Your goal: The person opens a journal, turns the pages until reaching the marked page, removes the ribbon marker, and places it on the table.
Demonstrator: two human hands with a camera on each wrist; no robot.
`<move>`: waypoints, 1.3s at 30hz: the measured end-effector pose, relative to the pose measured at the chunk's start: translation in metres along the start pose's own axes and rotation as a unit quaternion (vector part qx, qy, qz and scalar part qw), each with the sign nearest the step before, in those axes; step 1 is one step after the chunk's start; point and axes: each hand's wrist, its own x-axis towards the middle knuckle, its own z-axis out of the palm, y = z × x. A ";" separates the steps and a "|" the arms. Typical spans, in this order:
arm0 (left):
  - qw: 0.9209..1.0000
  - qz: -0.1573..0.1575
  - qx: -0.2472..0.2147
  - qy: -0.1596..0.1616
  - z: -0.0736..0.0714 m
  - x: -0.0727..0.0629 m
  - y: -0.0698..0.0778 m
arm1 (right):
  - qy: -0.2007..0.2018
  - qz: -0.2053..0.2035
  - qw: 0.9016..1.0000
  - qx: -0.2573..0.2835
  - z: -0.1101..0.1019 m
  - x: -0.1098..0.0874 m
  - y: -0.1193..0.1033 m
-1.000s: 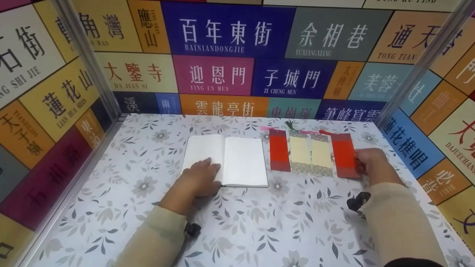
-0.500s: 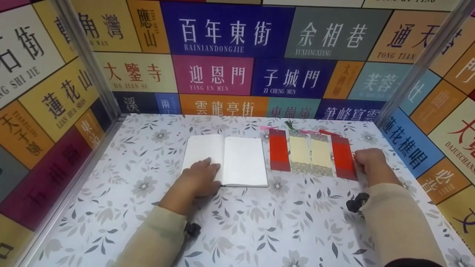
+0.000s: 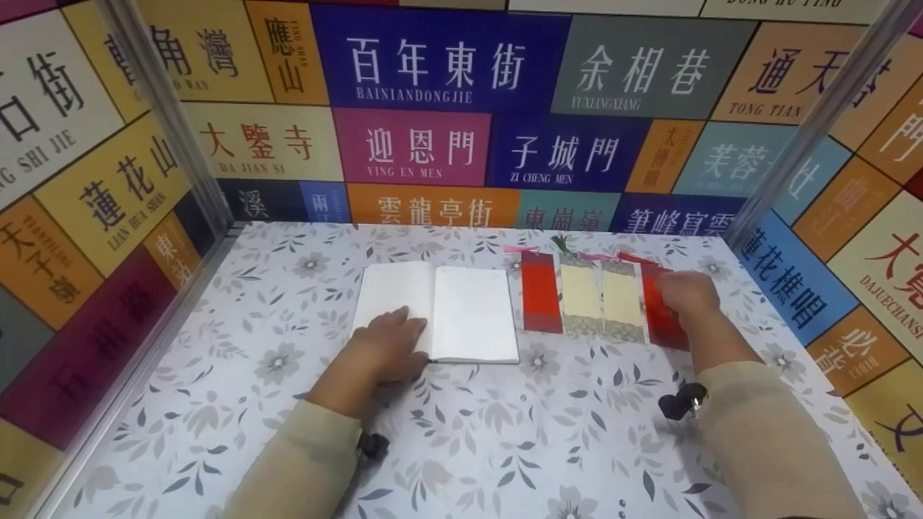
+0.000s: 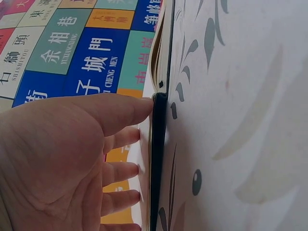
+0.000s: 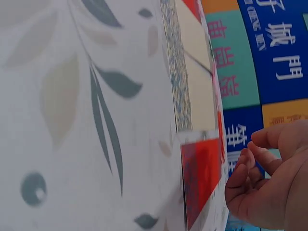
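An open notebook (image 3: 476,310) with blank pages lies on the table. My left hand (image 3: 389,346) rests on its left page, and the left wrist view shows the thumb (image 4: 125,110) at the lower edge with the fingers stretched over the paper. To the right of the notebook, several tasselled bookmarks stand in a row: a red bookmark (image 3: 541,288), two cream bookmarks (image 3: 581,292) and the rightmost red bookmark (image 3: 663,328). My right hand (image 3: 689,292) is over that last one and covers part of it. Its fingers are loosely curled and hold nothing in the right wrist view.
The table (image 3: 461,447) has a white cloth with grey leaves and flowers. Panels with colourful street-name prints (image 3: 440,54) enclose the back and both sides. A small black device (image 3: 681,401) sits at the right wrist, and another black device (image 3: 375,447) at the left.
My right hand has moved from the right edge of the rightmost red bookmark leftward and up over it. The bookmark's position shifts little. My left hand has stayed on the notebook.
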 end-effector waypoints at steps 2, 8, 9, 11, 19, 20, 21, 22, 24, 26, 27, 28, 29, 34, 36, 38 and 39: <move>1.000 -0.002 0.002 -0.003 -0.001 0.000 0.000 | -0.001 -0.034 0.999 0.012 0.009 -0.006 -0.004; 1.000 -0.005 0.014 -0.006 -0.001 0.002 -0.002 | -0.002 -0.157 0.988 -0.007 0.036 -0.032 -0.019; 1.000 -0.007 0.014 -0.007 -0.002 0.002 -0.002 | -0.006 -0.171 0.985 -0.018 0.040 -0.037 -0.023; 1.000 -0.007 0.010 -0.006 -0.003 0.001 -0.002 | -0.025 -0.187 0.981 -0.030 0.048 -0.047 -0.029; 1.000 0.002 0.012 0.006 -0.007 -0.004 -0.002 | -0.091 -0.261 0.956 -0.101 0.085 -0.081 -0.047; 1.000 0.003 0.011 0.006 -0.007 -0.004 -0.002 | -0.096 -0.272 0.951 -0.114 0.090 -0.084 -0.048; 1.000 0.003 0.011 0.007 -0.007 -0.004 -0.003 | -0.101 -0.281 0.946 -0.126 0.094 -0.088 -0.050; 1.000 0.003 0.011 0.008 -0.007 -0.003 -0.003 | -0.105 -0.293 0.941 -0.137 0.098 -0.091 -0.051; 1.000 0.000 0.009 0.008 -0.006 -0.003 -0.004 | -0.114 -0.313 0.931 -0.150 0.104 -0.097 -0.052; 1.000 -0.001 0.009 0.009 -0.005 -0.002 -0.005 | -0.122 -0.330 0.923 -0.156 0.110 -0.102 -0.054; 1.000 -0.002 0.009 0.009 -0.005 -0.001 -0.005 | -0.124 -0.335 0.921 -0.157 0.113 -0.105 -0.055; 1.000 -0.003 0.011 0.009 -0.005 -0.001 -0.006 | -0.127 -0.339 0.919 -0.155 0.115 -0.107 -0.056; 1.000 -0.004 0.012 0.009 -0.005 -0.001 -0.007 | -0.131 -0.340 0.919 -0.153 0.118 -0.109 -0.057; 1.000 -0.017 0.012 0.010 -0.005 -0.001 -0.009 | -0.147 -0.332 0.919 -0.152 0.128 -0.118 -0.061; 1.000 -0.027 0.009 0.013 -0.005 -0.001 -0.009 | -0.151 -0.333 0.918 -0.154 0.131 -0.120 -0.063; 0.999 -0.041 0.003 0.012 -0.007 -0.001 -0.009 | -0.157 -0.336 0.915 -0.155 0.133 -0.121 -0.064; 0.999 -0.049 -0.002 0.011 -0.008 -0.001 -0.009 | -0.158 -0.342 0.913 -0.154 0.134 -0.122 -0.064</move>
